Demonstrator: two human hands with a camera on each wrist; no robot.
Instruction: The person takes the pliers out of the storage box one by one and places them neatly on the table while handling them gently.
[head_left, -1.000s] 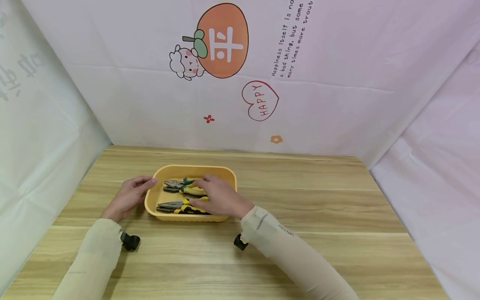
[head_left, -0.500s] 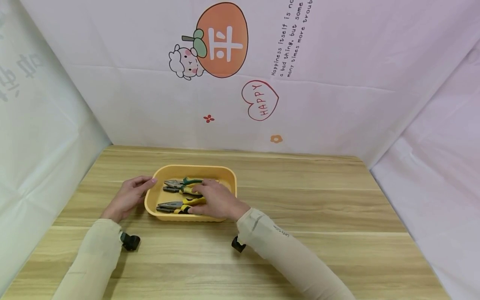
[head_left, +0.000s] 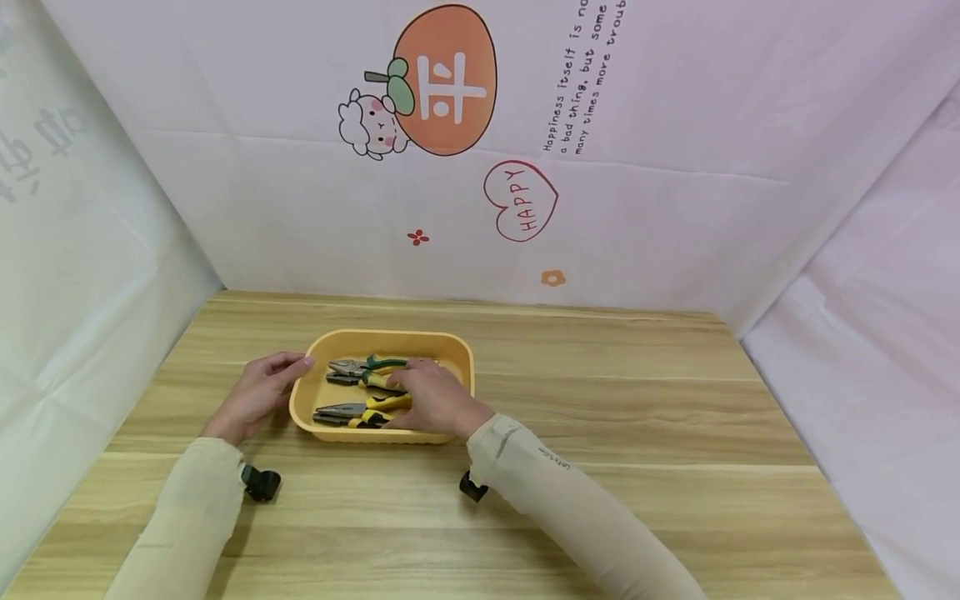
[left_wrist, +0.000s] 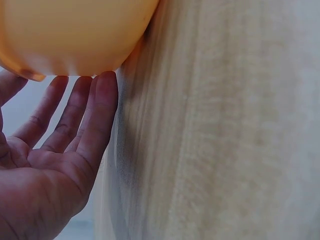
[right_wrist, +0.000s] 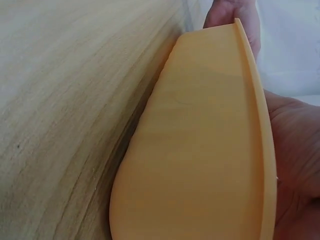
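Observation:
In the head view, a yellow plastic basket [head_left: 300, 403] stands on the wooden table. Inside, pliers with green and yellow handles [head_left: 383, 362] lie at the back, and pliers with yellow and black handles [head_left: 388, 402] lie at the front, their noses pointing left. My left hand [head_left: 258, 390] is at the basket's left end; in the left wrist view its extended fingers [left_wrist: 106, 92] touch the outer wall. My right hand [head_left: 437, 398] reaches into the basket over the handles, thumb toward the front pliers. It hides the handle ends, and I cannot tell whether it grips any.
The wooden table [head_left: 615, 467] extends to the right of the basket and in front of it. A white printed cloth [head_left: 637, 225] hangs at the back, with plain cloth on both sides. Each wrist carries a small black camera [head_left: 261, 483].
My right hand has shifted slightly left, its fingers closer to the front, showing more of the green handle. The left hand and the basket have stayed in place.

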